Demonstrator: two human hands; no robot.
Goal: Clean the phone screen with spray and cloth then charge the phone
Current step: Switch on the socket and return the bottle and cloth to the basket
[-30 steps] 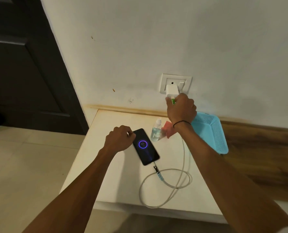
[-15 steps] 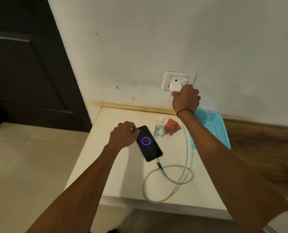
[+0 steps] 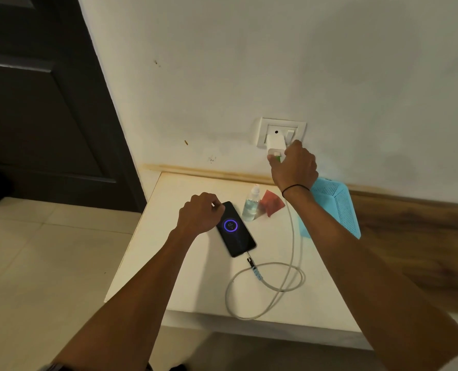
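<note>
Phone (image 3: 235, 229) lies flat on the white counter (image 3: 195, 290), screen up and lit with a purple ring, and serves as the landmark here. The counter stands against the pale wall, a dark door to its left. A blue perforated basket (image 3: 337, 207) rests well right of the phone, partly behind the right forearm. The left hand (image 3: 199, 215), fingers curled, touches the phone's upper left edge. The right hand (image 3: 294, 163), up and right of the phone at the wall socket (image 3: 281, 129), pinches the bottom of the white charger (image 3: 275, 144) plugged there. A white cable (image 3: 276, 287) runs from the phone's near end, loops on the counter, and rises toward the charger. A clear spray bottle (image 3: 250, 207) stands just right of the phone, and a red cloth (image 3: 272, 203) lies just beyond the bottle.
</note>
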